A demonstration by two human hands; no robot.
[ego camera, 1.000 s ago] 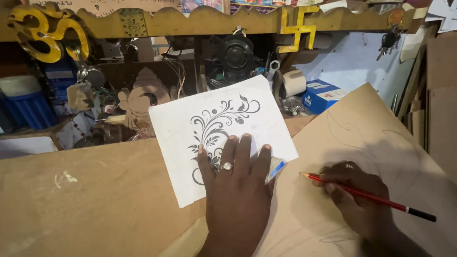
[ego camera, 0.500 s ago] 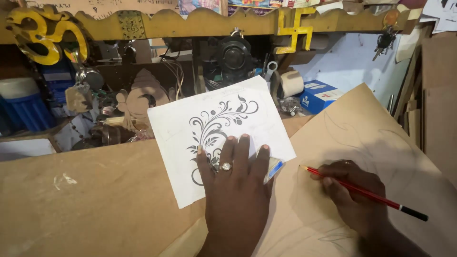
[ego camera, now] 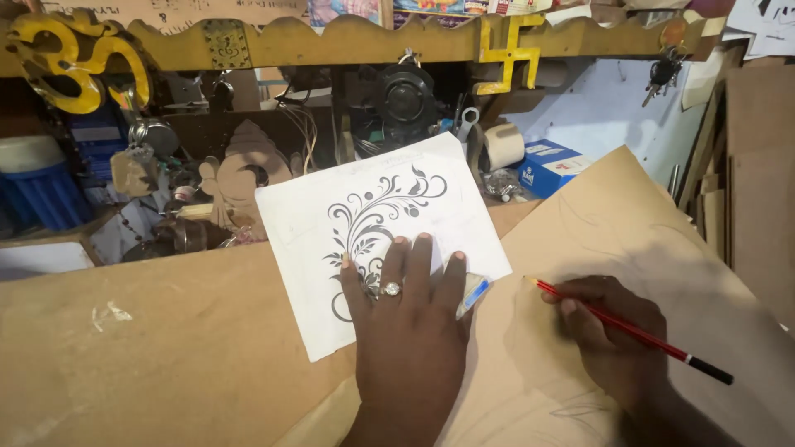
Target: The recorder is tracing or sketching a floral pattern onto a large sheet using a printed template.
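Observation:
My left hand (ego camera: 407, 323), with a ring on one finger, lies flat with spread fingers on a white paper sheet (ego camera: 373, 240) that bears a black floral scroll pattern. A small blue and white eraser (ego camera: 474, 291) sticks out from under its outer fingers. My right hand (ego camera: 609, 335) grips a red pencil (ego camera: 629, 329), with the tip pointing left at a brown board (ego camera: 613, 240). Faint drawn curves show on that board.
A second brown board (ego camera: 149, 348) lies under the paper at the left. Behind stand a cluttered shelf with a black speaker (ego camera: 406, 98), a tape roll (ego camera: 503, 146), a blue box (ego camera: 546, 163), yellow wooden cutouts (ego camera: 79, 66) and stacked boards (ego camera: 758, 165) at right.
My right hand with the pencil has edged slightly left and up on the board. The left hand and paper stay put.

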